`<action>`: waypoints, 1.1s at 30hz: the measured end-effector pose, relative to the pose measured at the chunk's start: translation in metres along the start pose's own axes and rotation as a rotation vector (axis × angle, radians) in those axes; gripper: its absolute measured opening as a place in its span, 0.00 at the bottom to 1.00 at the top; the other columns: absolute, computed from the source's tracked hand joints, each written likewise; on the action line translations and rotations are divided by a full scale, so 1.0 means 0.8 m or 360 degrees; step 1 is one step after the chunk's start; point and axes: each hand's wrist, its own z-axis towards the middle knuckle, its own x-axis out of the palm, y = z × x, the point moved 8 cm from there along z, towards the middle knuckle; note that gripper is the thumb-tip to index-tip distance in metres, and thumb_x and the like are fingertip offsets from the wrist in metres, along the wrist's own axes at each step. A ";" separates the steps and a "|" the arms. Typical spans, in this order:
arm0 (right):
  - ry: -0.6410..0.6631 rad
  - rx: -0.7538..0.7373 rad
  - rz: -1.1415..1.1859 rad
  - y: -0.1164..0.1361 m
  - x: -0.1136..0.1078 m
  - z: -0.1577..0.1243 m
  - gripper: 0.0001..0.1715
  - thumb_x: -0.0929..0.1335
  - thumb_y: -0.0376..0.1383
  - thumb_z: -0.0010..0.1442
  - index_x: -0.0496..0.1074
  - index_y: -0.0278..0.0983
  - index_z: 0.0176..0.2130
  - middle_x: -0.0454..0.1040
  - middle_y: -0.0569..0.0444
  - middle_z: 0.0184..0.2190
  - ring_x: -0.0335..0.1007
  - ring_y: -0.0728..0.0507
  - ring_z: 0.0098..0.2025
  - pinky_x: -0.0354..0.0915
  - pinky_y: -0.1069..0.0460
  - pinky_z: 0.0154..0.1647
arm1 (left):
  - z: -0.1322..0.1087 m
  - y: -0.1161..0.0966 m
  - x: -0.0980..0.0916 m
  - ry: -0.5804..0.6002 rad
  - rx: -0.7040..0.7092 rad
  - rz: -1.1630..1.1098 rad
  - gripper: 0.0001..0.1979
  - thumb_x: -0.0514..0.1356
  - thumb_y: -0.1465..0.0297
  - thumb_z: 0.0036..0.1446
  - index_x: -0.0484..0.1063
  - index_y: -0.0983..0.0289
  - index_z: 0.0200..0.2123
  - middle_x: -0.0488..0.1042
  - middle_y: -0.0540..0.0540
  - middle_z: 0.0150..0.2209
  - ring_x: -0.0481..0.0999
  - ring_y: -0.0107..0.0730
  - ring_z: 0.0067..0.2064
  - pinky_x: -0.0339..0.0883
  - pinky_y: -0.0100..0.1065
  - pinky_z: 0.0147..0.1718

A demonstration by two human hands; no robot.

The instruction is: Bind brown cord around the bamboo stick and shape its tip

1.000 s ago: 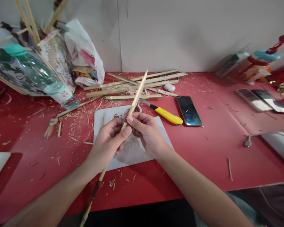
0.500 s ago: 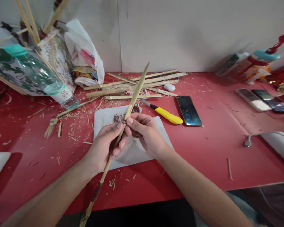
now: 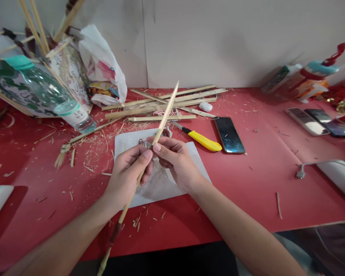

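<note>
In the head view, the long, pale bamboo-like rod with a sharpened tip slants up between both hands, held above a creased white paper sheet on the red tabletop. The bare left hand is closed round the shaft, thumb laid along it; the bare right hand pinches just above, thumb and forefinger together on the rod (what its other fingers grip, I cannot tell).

As for progress, the point looks already cut to shape, and a dark brown wrapped band already circles the shaft lower down, below the left hand. The spot under the fingertips seems the part being worked, probably unfinished, though the fingers hide it. A loose coil of thin brown cord lies on the paper behind the hands, so some appears unused. The yellow-handled craft knife rests untouched beyond, near several split, straw-coloured bamboo strips.
</note>
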 end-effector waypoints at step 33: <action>-0.0120 -0.0178 -0.0162 0.008 -0.003 -0.003 0.14 0.74 0.43 0.59 0.70 0.39 0.36 0.65 0.63 0.25 0.46 0.54 0.21 0.44 0.53 0.20 | 0.003 0.012 -0.003 -0.0045 -0.0067 -0.0263 0.10 0.64 0.61 0.64 0.71 0.61 0.36 0.66 0.45 0.19 0.59 0.19 0.16 0.53 0.22 0.14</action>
